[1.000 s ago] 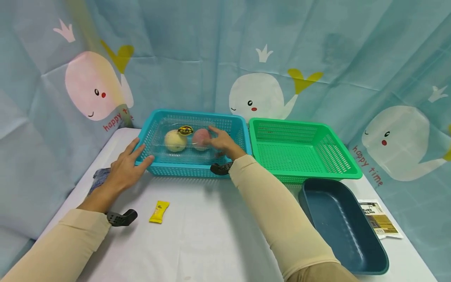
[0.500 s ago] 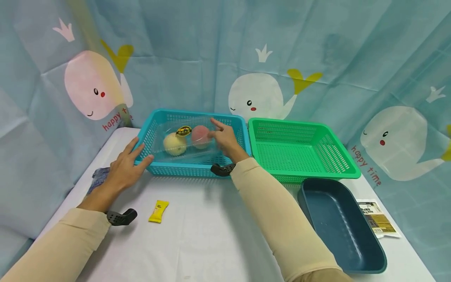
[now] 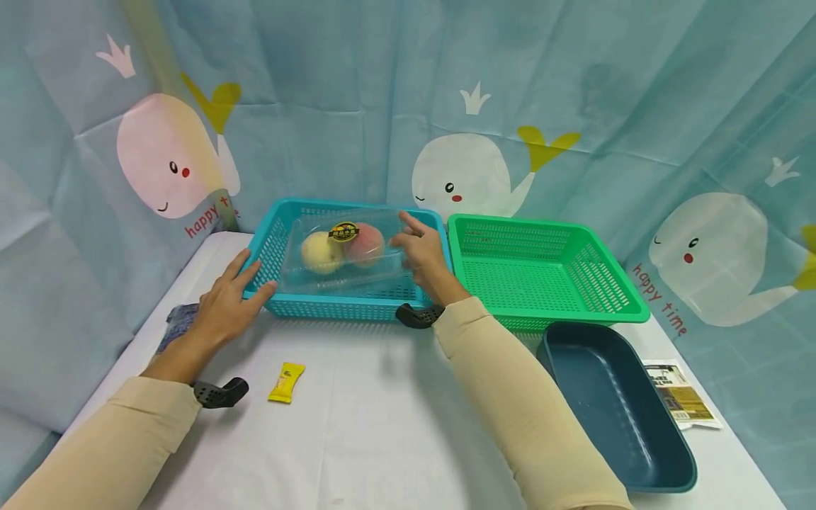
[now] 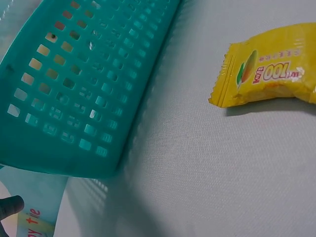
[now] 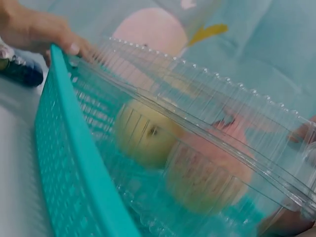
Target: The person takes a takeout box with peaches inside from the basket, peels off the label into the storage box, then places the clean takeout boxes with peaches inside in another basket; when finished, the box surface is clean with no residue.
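Observation:
In the head view, a clear plastic box (image 3: 296, 273) with a black-and-yellow label is tilted in the blue basket (image 3: 331, 307). It holds a pale yellow round fruit (image 3: 321, 253) and a pinkish-red one (image 3: 366, 244), probably a peach. My right hand (image 3: 428, 261) grips the box's right end; only bits of its fingers (image 5: 302, 132) enter the right wrist view's edge. My left hand (image 3: 229, 301) rests on the basket's front left corner, fingers spread and fairly straight along the rim. A yellow wrapped candy (image 4: 271, 69) lies on the white table below the basket.
A green basket (image 3: 561, 312) stands right of the blue one. In front of it sits a dark blue tub (image 3: 612, 411), with a white-and-brown packet (image 3: 685, 397) beside it. A dark blue package (image 3: 181, 322) lies partly behind my left wrist. A whale-print curtain (image 3: 357, 142) hangs behind.
My right hand has moved right and slightly up with the plastic box, which has tilted in the basket. The fruits have shifted inside it. My left hand has stayed on the rim.

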`<state>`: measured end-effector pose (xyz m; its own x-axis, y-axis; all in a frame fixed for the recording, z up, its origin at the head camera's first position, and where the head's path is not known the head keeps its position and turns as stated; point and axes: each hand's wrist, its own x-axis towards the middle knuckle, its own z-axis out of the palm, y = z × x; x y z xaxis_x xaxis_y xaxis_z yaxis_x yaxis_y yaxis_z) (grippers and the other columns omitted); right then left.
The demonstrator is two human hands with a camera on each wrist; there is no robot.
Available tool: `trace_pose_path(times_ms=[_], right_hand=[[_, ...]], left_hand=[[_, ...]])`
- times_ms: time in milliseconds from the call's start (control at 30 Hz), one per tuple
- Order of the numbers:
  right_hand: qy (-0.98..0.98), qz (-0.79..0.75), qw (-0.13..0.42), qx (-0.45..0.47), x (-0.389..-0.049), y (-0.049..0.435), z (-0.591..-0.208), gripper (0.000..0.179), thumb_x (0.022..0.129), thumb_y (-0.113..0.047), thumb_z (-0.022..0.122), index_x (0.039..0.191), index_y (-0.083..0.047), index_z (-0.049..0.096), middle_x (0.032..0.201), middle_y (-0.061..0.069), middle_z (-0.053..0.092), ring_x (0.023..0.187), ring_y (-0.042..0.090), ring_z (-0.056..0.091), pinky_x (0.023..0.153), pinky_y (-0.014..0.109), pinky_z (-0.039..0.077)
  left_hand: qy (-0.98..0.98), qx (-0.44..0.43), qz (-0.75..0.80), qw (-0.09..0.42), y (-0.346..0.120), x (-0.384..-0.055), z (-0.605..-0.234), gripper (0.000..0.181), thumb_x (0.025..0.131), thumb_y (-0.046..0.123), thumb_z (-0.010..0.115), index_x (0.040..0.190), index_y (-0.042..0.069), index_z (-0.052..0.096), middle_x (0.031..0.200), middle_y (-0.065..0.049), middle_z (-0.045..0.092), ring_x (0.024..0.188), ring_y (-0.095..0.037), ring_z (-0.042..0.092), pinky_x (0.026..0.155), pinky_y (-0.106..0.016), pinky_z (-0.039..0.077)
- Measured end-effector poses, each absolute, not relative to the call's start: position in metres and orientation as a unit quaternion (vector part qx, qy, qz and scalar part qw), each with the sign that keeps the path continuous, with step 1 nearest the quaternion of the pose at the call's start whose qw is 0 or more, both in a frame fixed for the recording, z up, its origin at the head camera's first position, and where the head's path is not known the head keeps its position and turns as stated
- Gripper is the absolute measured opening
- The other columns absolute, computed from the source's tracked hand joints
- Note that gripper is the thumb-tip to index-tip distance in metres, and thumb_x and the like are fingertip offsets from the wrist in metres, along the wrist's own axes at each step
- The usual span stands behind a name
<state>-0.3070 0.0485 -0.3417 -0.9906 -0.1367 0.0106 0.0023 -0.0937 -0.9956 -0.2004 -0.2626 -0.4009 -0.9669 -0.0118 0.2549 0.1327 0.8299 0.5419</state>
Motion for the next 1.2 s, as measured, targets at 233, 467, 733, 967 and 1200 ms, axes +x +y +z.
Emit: trace_pose_path(times_ms=[233,467,733,967,1200], right_hand=[[0.623,-0.780,0.032,-0.046,-0.296,0.063,-0.325,0.065,0.082,0.010,0.061,0.139,-0.021,0.055,0.100,0.000,0.049,0.045,0.011,0.018,0.040,0.023,0.020],[0.603,-0.797,0.021,-0.036,-0.272,0.082,-0.303,0.061,0.085,0.007,0.061,0.140,-0.019,0.054,0.112,0.003,0.050,0.051,0.010,0.034,0.044,0.025,0.023],[0.609,-0.792,0.024,-0.044,-0.236,0.103,-0.291,0.061,0.087,0.005,0.059,0.142,-0.020,0.051,0.140,0.006,0.040,0.064,0.012,0.041,0.067,0.035,0.033],[0.592,-0.803,0.017,-0.068,-0.208,0.123,-0.293,0.061,0.087,0.007,0.057,0.143,-0.016,0.050,0.140,0.010,0.038,0.066,0.012,0.043,0.060,0.032,0.032],[0.597,-0.800,0.008,-0.062,-0.180,0.142,-0.294,0.063,0.088,0.008,0.056,0.146,-0.012,0.045,0.141,0.010,0.036,0.073,0.014,0.048,0.072,0.038,0.037]], left_hand=[[-0.949,-0.027,-0.289,0.125,-0.261,-0.200,-0.401,0.071,0.100,0.048,0.040,0.148,-0.004,0.030,0.160,-0.013,0.006,0.138,-0.048,0.014,0.095,-0.076,0.015],[-0.948,-0.026,-0.290,0.128,-0.261,-0.200,-0.402,0.071,0.100,0.048,0.039,0.148,-0.004,0.029,0.160,-0.013,0.006,0.139,-0.048,0.013,0.096,-0.076,0.015],[-0.951,-0.026,-0.282,0.126,-0.261,-0.200,-0.401,0.071,0.100,0.049,0.038,0.148,-0.004,0.030,0.160,-0.013,0.007,0.138,-0.049,0.015,0.095,-0.076,0.017],[-0.952,-0.030,-0.279,0.125,-0.262,-0.200,-0.399,0.071,0.100,0.048,0.038,0.147,-0.005,0.032,0.159,-0.014,0.008,0.136,-0.051,0.017,0.094,-0.076,0.020],[-0.952,-0.030,-0.280,0.123,-0.261,-0.201,-0.400,0.071,0.100,0.048,0.037,0.147,-0.005,0.031,0.159,-0.015,0.007,0.136,-0.051,0.016,0.094,-0.076,0.019]])
